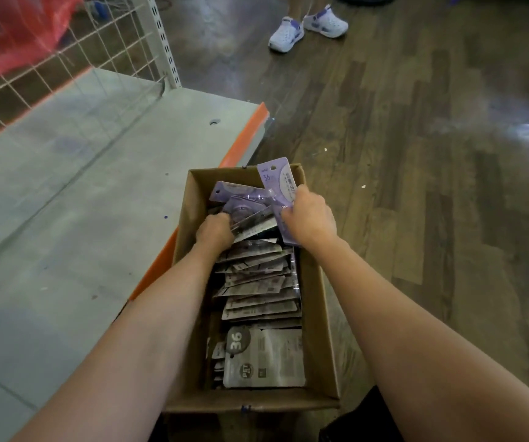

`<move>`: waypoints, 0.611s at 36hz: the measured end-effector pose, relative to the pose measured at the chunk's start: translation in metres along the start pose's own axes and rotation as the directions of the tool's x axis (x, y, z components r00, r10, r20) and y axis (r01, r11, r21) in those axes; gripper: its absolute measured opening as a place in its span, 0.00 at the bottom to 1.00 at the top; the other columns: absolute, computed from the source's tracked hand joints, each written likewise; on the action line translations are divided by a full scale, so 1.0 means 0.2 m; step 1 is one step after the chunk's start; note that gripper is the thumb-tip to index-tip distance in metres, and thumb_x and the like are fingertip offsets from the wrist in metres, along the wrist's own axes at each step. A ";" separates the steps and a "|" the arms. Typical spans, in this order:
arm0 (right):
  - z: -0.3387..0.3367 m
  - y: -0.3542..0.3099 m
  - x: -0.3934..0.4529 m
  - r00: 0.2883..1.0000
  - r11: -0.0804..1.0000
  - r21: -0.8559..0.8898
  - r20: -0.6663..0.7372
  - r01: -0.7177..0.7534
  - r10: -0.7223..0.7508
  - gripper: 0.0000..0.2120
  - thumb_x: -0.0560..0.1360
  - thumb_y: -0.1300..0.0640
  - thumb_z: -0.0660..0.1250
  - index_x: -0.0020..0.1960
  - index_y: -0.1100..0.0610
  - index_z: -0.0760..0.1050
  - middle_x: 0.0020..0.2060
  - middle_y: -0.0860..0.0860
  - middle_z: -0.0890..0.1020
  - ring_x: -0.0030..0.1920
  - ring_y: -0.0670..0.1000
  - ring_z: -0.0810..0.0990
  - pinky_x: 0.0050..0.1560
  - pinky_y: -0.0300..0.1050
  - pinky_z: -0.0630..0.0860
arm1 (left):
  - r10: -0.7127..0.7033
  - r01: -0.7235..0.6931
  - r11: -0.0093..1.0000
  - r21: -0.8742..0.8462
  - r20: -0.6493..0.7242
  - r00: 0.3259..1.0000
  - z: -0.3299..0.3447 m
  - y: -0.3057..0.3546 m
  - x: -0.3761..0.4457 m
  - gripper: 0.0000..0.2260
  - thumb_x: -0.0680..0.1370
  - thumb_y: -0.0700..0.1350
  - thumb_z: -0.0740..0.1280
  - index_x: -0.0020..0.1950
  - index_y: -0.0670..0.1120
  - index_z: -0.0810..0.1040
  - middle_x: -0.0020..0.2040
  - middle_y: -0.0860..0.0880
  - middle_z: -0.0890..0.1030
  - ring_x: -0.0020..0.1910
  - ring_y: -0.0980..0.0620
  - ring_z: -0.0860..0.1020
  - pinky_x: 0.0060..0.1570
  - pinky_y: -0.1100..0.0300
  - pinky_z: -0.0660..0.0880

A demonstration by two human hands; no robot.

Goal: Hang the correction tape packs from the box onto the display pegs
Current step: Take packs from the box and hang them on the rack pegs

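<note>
- Restocking is at an early stage by our reading: we reach into a cardboard box (315,301) still packed with correction tape packs (258,283), and no display pegs are in view.
- Our right hand (309,220) grasps a purple pack (277,183) at the far end of the box, its hang-hole end raised above the rim.
- Our left hand (214,231) curls round several purple packs (244,202) lying inside the box.
- Grey packs fill the near end; the topmost grey pack (264,358) reads "36" and "PET".
- "36" also shows on the raised pack; its smaller print is too fine for us to read.
- Box sits against an orange-edged shelf (65,193) backed by a wire grid (75,59).
</note>
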State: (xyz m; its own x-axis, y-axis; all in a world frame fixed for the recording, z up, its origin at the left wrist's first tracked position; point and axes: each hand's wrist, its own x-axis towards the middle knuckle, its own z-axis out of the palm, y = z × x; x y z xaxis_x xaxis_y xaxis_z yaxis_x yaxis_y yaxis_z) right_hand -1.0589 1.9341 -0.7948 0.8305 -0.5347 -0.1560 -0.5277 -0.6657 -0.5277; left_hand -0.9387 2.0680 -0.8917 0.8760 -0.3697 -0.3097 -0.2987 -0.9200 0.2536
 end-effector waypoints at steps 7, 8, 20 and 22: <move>-0.07 0.04 -0.01 1.000 0.999 0.042 0.001 -0.008 0.008 0.17 0.78 0.52 0.63 0.62 0.61 0.68 0.57 0.58 0.77 0.53 0.59 0.77 0.49 0.51 0.74 | 0.109 -0.187 0.957 -0.221 -0.325 0.939 -0.12 0.07 -0.03 0.08 0.78 0.44 0.65 0.40 0.44 0.77 0.40 0.47 0.79 0.43 0.46 0.78 0.39 0.57 0.69; -0.08 0.04 -0.01 1.000 0.996 0.084 0.006 -0.006 0.006 0.17 0.78 0.52 0.64 0.62 0.61 0.68 0.56 0.58 0.77 0.53 0.59 0.78 0.50 0.52 0.75 | 0.143 -0.255 0.920 -0.298 -0.349 0.926 -0.17 0.09 -0.04 0.08 0.77 0.45 0.67 0.40 0.44 0.78 0.40 0.48 0.79 0.42 0.49 0.78 0.40 0.58 0.69; -0.12 -0.05 -0.03 0.961 0.633 0.757 0.268 -0.164 -0.071 0.05 0.77 0.62 0.62 0.48 0.58 0.77 0.48 0.55 0.84 0.46 0.53 0.82 0.46 0.43 0.79 | 0.215 -0.339 0.580 -0.741 -0.262 0.941 -0.58 0.10 -0.11 0.04 0.77 0.40 0.69 0.43 0.46 0.82 0.30 0.63 0.80 0.34 0.64 0.74 0.42 0.66 0.71; -0.11 -0.09 -0.05 0.939 0.567 0.798 0.324 -0.204 -0.118 0.07 0.77 0.63 0.61 0.48 0.56 0.77 0.47 0.53 0.84 0.48 0.54 0.82 0.49 0.46 0.75 | 0.140 -0.285 0.485 -0.827 -0.249 0.958 -0.62 0.12 -0.14 0.07 0.75 0.42 0.71 0.38 0.46 0.80 0.28 0.59 0.80 0.31 0.61 0.74 0.37 0.66 0.71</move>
State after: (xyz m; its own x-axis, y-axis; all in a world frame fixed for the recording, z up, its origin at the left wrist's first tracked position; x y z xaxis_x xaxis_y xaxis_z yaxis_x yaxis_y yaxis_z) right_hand -1.0604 1.9403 -0.7658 0.8998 -0.2544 -0.3544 -0.3263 0.1468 -0.9338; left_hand -0.9226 2.0725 -0.7640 0.8919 -0.4509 -0.0333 -0.0818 -0.2333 0.9690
